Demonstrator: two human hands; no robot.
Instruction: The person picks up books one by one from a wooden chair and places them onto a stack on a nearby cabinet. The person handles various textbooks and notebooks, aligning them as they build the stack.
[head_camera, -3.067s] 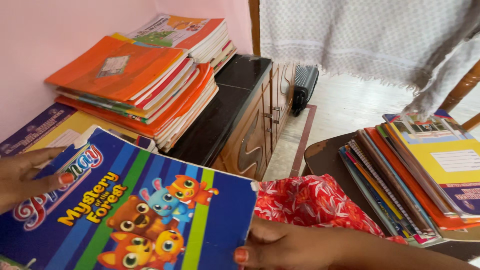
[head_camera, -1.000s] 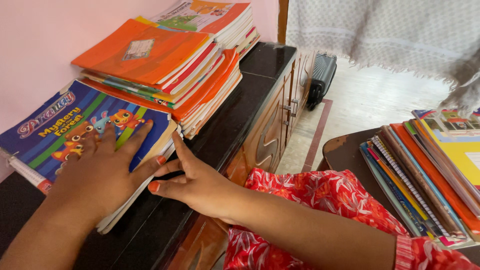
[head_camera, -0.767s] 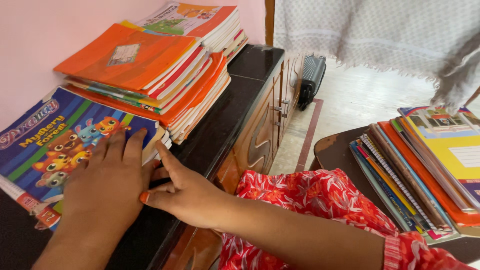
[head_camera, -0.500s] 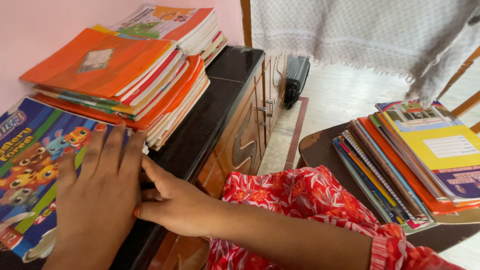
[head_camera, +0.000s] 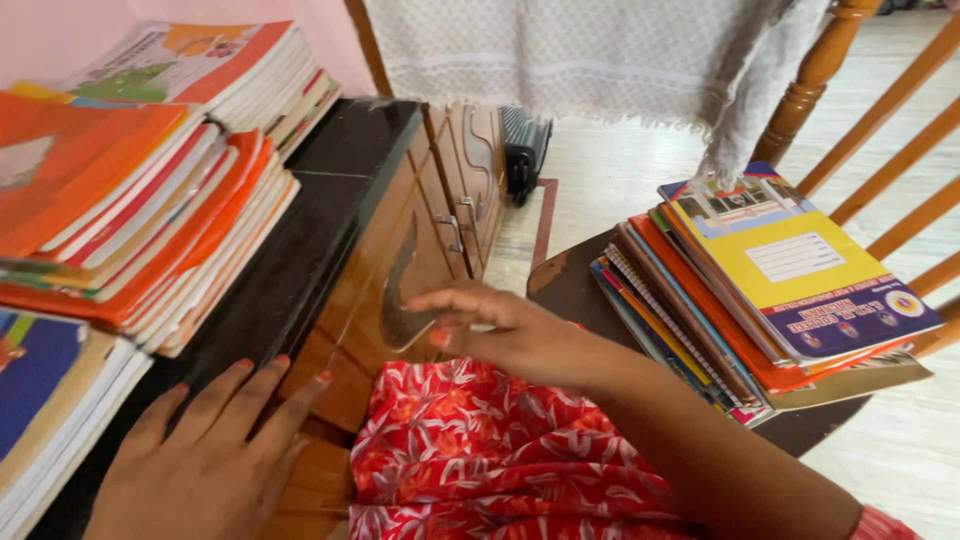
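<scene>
Our left hand (head_camera: 205, 465) lies flat, fingers spread and holding nothing, on the near edge of the black cabinet top (head_camera: 330, 210). Just left of it sits the blue picture book (head_camera: 30, 375) on its small pile at the near left corner, close to the hand but apart from it. Farther back, the orange stack of notebooks (head_camera: 130, 220) rests against the wall. Our right hand (head_camera: 500, 325) hangs in the air above the red flowered cloth (head_camera: 470, 450), fingers loosely curled and empty, between the cabinet front and the pile of books (head_camera: 770, 290) on the dark round table (head_camera: 565, 285) at right.
</scene>
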